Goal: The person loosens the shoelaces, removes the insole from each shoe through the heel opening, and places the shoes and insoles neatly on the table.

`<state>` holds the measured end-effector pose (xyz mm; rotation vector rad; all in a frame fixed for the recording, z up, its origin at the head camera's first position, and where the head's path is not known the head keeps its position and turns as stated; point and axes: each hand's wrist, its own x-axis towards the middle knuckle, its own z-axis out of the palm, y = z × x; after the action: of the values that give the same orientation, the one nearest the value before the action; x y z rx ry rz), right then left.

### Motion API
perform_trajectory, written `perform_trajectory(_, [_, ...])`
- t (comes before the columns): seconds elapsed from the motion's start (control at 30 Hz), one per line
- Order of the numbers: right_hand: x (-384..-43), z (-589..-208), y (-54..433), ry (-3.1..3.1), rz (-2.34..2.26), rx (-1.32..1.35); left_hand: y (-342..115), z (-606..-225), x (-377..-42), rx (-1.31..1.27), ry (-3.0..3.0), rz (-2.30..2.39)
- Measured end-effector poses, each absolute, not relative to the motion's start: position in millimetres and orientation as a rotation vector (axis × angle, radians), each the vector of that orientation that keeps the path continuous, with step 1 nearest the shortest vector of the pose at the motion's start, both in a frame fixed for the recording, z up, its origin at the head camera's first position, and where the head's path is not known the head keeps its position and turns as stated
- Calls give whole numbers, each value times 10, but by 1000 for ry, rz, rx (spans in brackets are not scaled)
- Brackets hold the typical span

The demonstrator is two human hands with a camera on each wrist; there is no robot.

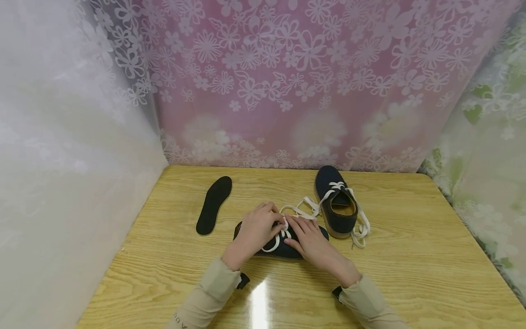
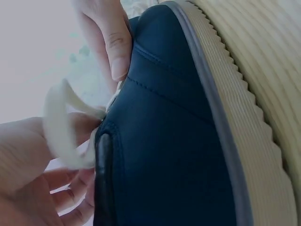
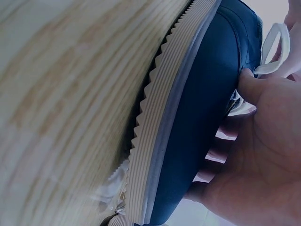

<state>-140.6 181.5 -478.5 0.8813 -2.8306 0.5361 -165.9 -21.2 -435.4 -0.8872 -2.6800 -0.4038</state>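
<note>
A dark navy shoe (image 1: 283, 251) with a ridged tan sole lies crosswise in front of me, toe to the right. My left hand (image 1: 255, 229) is over its lacing, and its thumb and fingertips pinch the white shoelace (image 2: 57, 125) by the eyelets. One loop of that lace bows out toward the near side. My right hand (image 1: 315, 243) holds the front of the shoe, with the thumb (image 3: 249, 87) on the near side by the lacing and the fingers over the far side. The left fingertips are partly hidden behind the lace and shoe.
A second navy shoe (image 1: 328, 176) stands at the back right, its white lace (image 1: 361, 230) trailing on the right. A black insole (image 1: 214, 204) lies to the left on the wooden table (image 1: 411, 256). Floral curtains (image 1: 263, 82) hang behind and at both sides.
</note>
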Motion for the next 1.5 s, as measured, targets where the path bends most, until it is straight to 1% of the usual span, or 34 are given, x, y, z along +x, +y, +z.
perform_trajectory(0.1, [-1407, -4783, 1812, -2831, 534, 880, -210, -4340, -1677, -851, -2620, -543])
perform_trajectory(0.23, [-1408, -4770, 1816, -2842, 541, 878, -247, -4239, -1699, -835, -2477, -902])
perform_trajectory(0.37, [-1409, -4755, 1818, -2858, 563, 873, -312, -4140, -1701, -893, -2307, -1217])
perform_trajectory(0.57, [-1403, -4746, 1817, -2893, 584, 856, -400, -4069, -1680, -965, -2220, -1474])
perform_trajectory(0.67, [-1399, -4743, 1818, -2899, 587, 852, -427, -4074, -1667, -920, -2316, -1419])
perform_trajectory(0.9, [-1387, -4734, 1810, -2892, 566, 860, -408, -4204, -1670, -754, -2657, -809])
perform_trajectory(1.0, [-1381, -4732, 1801, -2900, 574, 863, -398, -4268, -1669, -712, -2702, -656])
perform_trajectory(1.23, [-1385, -4758, 1794, -2914, 580, 866, -448, -4302, -1633, -609, -2780, -504])
perform_trajectory(1.5, [-1400, -4785, 1822, -2885, 573, 864, -562, -4200, -1604, -563, -2771, -449])
